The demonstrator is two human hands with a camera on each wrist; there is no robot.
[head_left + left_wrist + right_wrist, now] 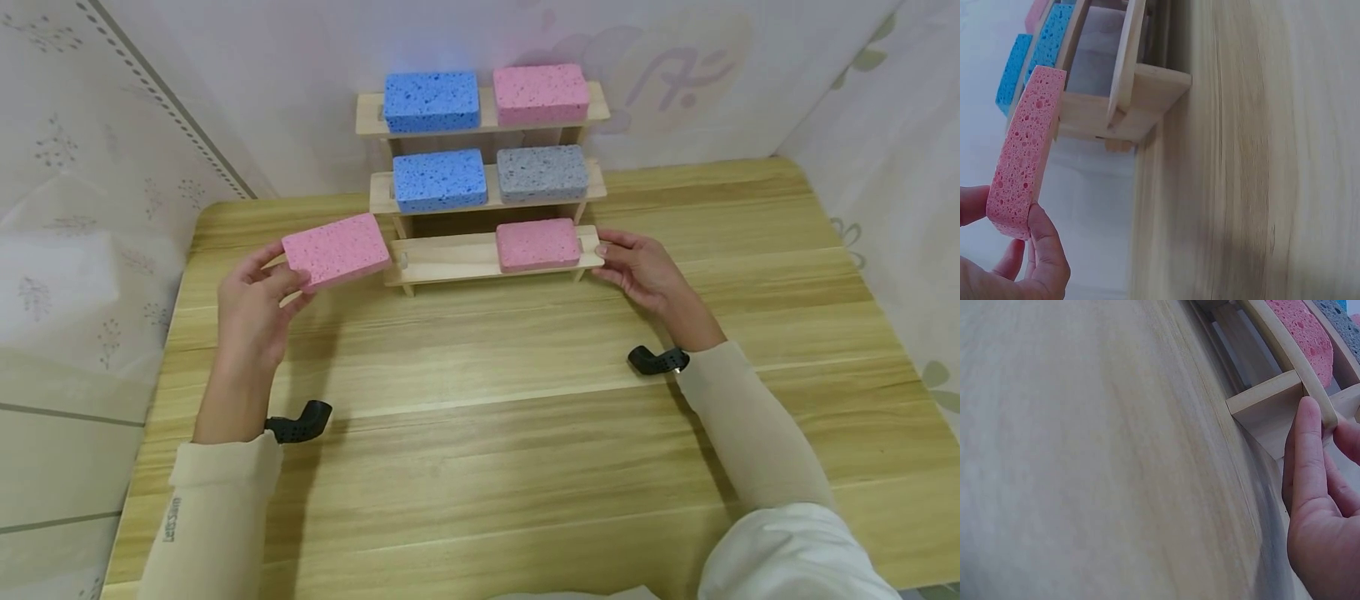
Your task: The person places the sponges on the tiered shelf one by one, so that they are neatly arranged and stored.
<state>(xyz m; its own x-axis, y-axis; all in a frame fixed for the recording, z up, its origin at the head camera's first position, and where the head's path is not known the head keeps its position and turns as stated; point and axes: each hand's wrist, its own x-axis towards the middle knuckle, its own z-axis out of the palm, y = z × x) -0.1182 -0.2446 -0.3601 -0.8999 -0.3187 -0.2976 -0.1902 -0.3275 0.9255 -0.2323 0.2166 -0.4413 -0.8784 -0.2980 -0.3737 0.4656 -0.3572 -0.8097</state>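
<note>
My left hand (pixel 258 296) pinches a pink sponge (pixel 337 250) by its left end, thumb on top and fingers beneath. The sponge is raised, a little tilted, just left of the lowest step of a wooden three-step rack (pixel 450 257). In the left wrist view the same pink sponge (pixel 1025 150) stands out in front of the rack. With thumb above and fingers below, my right hand (pixel 641 271) grips the right end of that lowest step. Close by on that step lies another pink sponge (pixel 537 245).
On the middle step sit a blue sponge (pixel 440 180) and a grey sponge (pixel 542 173). The top step carries another blue sponge (pixel 431 102) and a pink one (pixel 541 93). The rack stands at the back of a wooden table (pixel 480 433), against a covered wall (pixel 300 92).
</note>
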